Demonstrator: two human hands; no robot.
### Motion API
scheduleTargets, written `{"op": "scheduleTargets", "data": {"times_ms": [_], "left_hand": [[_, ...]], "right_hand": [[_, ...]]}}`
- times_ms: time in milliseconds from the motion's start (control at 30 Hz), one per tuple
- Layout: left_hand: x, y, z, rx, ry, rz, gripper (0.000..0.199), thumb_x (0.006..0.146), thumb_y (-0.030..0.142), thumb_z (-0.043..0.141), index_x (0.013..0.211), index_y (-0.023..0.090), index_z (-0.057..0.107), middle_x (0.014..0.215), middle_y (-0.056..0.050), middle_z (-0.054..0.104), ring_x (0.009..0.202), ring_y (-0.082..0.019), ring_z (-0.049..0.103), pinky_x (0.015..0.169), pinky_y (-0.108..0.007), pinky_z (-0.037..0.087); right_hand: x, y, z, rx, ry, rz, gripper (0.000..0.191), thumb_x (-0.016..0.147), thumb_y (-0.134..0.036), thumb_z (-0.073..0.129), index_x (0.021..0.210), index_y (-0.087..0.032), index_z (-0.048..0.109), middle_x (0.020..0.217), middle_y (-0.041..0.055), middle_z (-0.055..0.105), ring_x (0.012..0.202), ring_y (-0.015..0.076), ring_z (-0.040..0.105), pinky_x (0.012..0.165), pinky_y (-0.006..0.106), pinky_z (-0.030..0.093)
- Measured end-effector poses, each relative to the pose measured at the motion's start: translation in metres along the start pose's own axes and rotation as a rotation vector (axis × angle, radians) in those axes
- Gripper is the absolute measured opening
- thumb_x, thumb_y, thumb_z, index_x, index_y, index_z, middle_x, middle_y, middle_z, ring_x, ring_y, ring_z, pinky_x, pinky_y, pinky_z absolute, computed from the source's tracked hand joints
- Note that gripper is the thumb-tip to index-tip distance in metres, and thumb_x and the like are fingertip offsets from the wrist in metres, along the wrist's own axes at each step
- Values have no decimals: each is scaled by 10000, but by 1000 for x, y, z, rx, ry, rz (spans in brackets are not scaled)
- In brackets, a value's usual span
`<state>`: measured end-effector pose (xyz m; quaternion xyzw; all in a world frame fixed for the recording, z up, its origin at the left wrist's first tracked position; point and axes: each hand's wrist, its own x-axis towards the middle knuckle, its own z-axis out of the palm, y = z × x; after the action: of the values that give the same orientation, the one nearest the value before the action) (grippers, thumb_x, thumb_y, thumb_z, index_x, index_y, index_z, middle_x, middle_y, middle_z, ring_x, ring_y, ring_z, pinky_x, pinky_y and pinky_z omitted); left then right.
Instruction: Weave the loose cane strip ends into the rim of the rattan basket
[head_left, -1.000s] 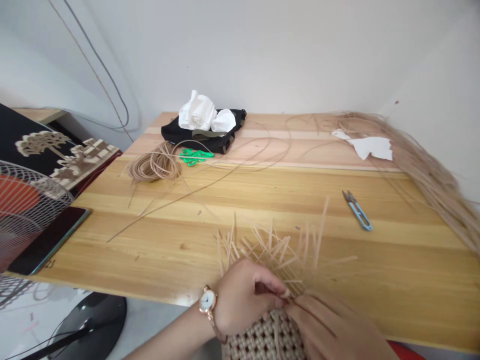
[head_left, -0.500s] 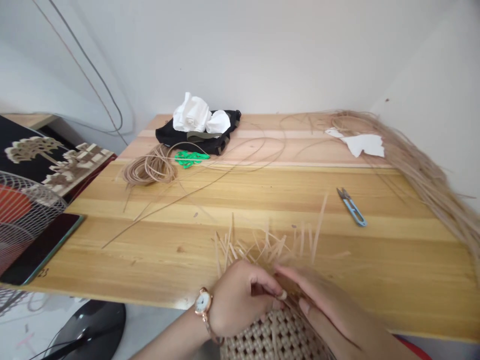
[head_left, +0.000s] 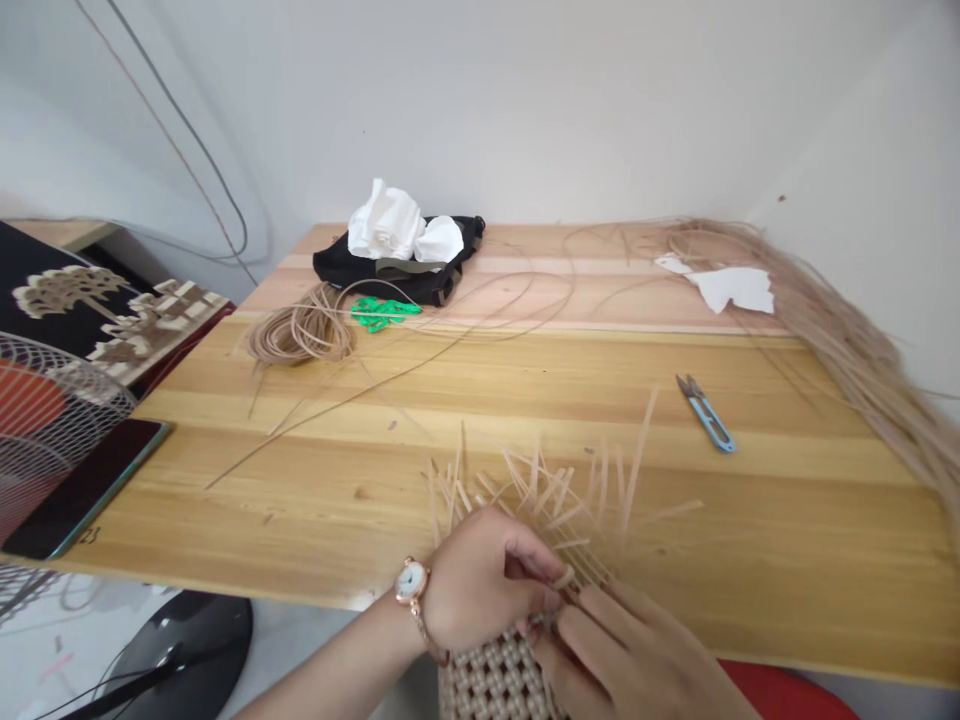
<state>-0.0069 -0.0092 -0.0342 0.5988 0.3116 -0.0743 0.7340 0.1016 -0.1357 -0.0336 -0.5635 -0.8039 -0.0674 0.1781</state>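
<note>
A woven piece of tan strips (head_left: 499, 675) lies at the bottom centre, with loose strip ends (head_left: 536, 480) fanning out over the table edge. My left hand (head_left: 491, 570), with a watch on its wrist, pinches a strip at the upper edge of the weave. Pressed against the weave just to the right, my right hand (head_left: 622, 640) has its fingers bent around the same edge, close to the left fingertips. The fingers cover the exact spot where the strips cross.
On the wooden table (head_left: 300, 520) are blue snips (head_left: 706, 415), a coiled strip bundle (head_left: 300, 328), green pieces (head_left: 382, 314), a black bag (head_left: 345, 268) with white tissue, and a phone (head_left: 86, 490). Long strips (head_left: 847, 320) run down the right side.
My right hand has turned, and its fingers have curled from a straighter pose onto the weave beside my left fingertips. My left hand has barely moved. The view has shifted slightly.
</note>
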Motion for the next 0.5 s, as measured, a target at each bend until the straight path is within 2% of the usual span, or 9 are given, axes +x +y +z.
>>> {"op": "scheduleTargets", "data": {"times_ms": [100, 167, 267, 367, 433, 500], "left_hand": [[2, 0, -1, -20, -42, -11, 101, 630, 167, 613, 676, 99, 672, 524, 21, 554, 431, -55, 484, 424, -143, 378], [3, 1, -3, -28, -60, -22, 125, 627, 180, 628, 704, 97, 681, 527, 18, 563, 428, -56, 492, 417, -140, 374], [2, 4, -5, -41, -79, -40, 127, 617, 192, 654, 695, 96, 686, 519, 19, 563, 423, -56, 497, 407, -137, 362], [1, 6, -7, -26, -118, -35, 133, 645, 189, 634, 722, 103, 700, 547, 13, 576, 435, -54, 502, 422, -139, 370], [0, 7, -8, 11, -142, -19, 154, 631, 191, 660, 755, 113, 709, 574, 11, 591, 469, -56, 512, 445, -138, 383], [0, 7, -8, 58, -130, 1, 191, 583, 191, 713, 762, 125, 714, 580, 17, 594, 503, -56, 513, 461, -128, 382]], "right_hand": [[2, -2, 6, -14, 67, -58, 305, 824, -38, 358, 733, -159, 623, 614, 14, 609, 569, 168, 549, 542, 308, 409], [0, 1, 2, 58, 74, -7, 320, 839, -57, 340, 718, -170, 614, 603, 10, 607, 549, 157, 549, 530, 294, 414], [-7, 10, -9, 281, 17, 306, 276, 868, -137, 366, 768, -200, 615, 636, -2, 618, 546, 126, 560, 504, 239, 420], [-12, 17, -16, 515, -143, 658, 200, 859, -277, 466, 767, -231, 638, 639, -17, 625, 549, 110, 566, 507, 205, 423], [-11, 17, -16, 654, -204, 848, 221, 827, -362, 506, 724, -232, 652, 628, -12, 625, 577, 122, 570, 533, 210, 425], [-10, 16, -14, 852, -227, 1050, 267, 787, -429, 535, 697, -206, 649, 591, -2, 605, 533, 115, 541, 491, 206, 398]]}}
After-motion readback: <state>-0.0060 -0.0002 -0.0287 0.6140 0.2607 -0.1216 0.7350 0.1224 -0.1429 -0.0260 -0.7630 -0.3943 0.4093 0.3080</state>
